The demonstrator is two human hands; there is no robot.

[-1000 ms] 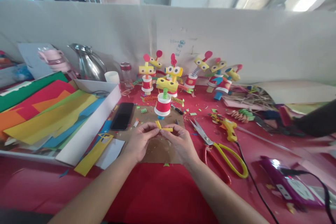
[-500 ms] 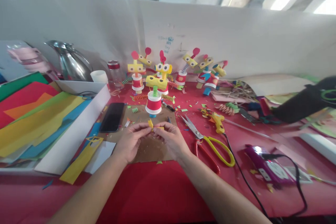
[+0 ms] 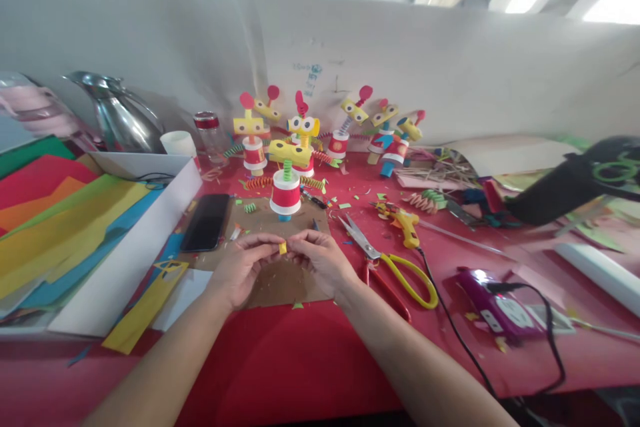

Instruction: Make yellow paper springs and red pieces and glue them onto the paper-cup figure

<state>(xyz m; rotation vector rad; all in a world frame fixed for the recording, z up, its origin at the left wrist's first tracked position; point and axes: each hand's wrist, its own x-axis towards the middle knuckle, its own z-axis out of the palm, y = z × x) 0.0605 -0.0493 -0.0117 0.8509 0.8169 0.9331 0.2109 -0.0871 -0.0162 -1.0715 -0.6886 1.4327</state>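
Between my fingertips is a small folded piece of yellow paper. My left hand pinches it from the left, and my right hand pinches it from the right. Both hands are over a brown board. Just beyond them stands a paper-cup figure with a red and white body, a yellow tube head, a green folded-paper neck and springy folded arms. Yellow-handled scissors lie open to the right of my right hand, on top of red-handled pliers.
A white box of coloured paper sits left, beside a phone. Several similar figures stand by the wall. A yellow glue gun, its black cord and a purple device lie right. A steel jug stands behind.
The two-strip yellow paper has been folded down into a compact piece between my fingers. My view has turned to the right, so the table's things appear shifted left.
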